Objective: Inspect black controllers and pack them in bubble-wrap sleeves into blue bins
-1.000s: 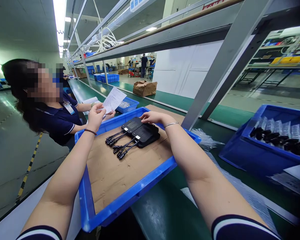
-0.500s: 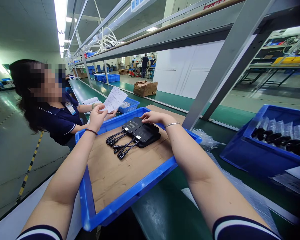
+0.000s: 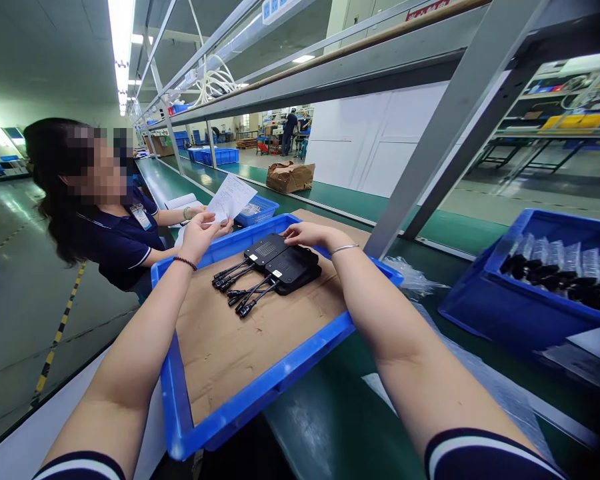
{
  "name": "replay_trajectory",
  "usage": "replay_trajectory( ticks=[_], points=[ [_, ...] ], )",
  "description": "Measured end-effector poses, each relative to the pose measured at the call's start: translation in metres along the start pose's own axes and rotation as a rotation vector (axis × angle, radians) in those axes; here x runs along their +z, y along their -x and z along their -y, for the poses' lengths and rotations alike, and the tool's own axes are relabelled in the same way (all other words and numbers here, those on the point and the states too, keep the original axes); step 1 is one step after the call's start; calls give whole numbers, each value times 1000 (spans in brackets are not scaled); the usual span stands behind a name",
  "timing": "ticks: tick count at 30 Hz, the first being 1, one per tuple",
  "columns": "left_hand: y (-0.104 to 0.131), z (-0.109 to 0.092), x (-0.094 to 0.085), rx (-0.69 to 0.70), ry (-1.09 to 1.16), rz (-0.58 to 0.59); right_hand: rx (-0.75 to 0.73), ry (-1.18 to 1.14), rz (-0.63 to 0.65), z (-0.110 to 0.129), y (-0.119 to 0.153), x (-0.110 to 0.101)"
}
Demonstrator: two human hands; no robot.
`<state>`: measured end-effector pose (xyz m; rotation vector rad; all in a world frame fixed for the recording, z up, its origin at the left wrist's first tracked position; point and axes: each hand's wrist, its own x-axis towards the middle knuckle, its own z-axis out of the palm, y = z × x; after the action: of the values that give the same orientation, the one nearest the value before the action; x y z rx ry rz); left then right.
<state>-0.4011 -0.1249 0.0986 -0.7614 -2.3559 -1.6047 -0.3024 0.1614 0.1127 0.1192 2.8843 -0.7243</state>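
My left hand (image 3: 199, 238) is raised over the far left rim of a blue tray (image 3: 273, 380). Its fingers are bent together at the lower left edge of a written sheet of paper (image 3: 233, 193); whether they grip it cannot be made out. A co-worker's hands are at the same sheet. My right hand (image 3: 307, 233) reaches over the tray's far side, fingers extended and fingertips touching flat black electronic boxes (image 3: 293, 265). These lie partly stacked on brown cardboard (image 3: 225, 367) lining the tray. Short black cables with connectors (image 3: 243, 305) point from them towards the near left.
A co-worker (image 3: 105, 227) is at the left. Beyond the tray are a blue basket (image 3: 260, 210) and a brown paper bag (image 3: 290, 177). A slanted metal post (image 3: 430, 140) rises at the right, near clear plastic film (image 3: 413, 277) and a blue bin (image 3: 500, 293) holding wrapped black parts.
My left hand has shifted slightly right and down across the paper's edge. The sheet has moved very slightly. My right hand and the black boxes have stayed almost in place.
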Motion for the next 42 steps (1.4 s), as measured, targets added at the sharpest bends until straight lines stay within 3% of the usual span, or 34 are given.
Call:
replay_trajectory(
  ticks=[6, 9, 17, 32, 42],
  points=[
    [21, 1, 31, 53, -368, 534, 73, 26, 30, -4, -2, 2],
    [31, 6, 48, 72, -585, 695, 162, 38, 65, -7, -2, 5],
    [40, 3, 70, 143, -903, 655, 273, 42, 136, -9, 5, 6],
    [33, 2, 68, 149, -939, 726, 362, 65, 165, -11, -2, 6],
    [33, 0, 66, 151, -977, 738, 345, 117, 131, -2, 6, 6]
  ],
)
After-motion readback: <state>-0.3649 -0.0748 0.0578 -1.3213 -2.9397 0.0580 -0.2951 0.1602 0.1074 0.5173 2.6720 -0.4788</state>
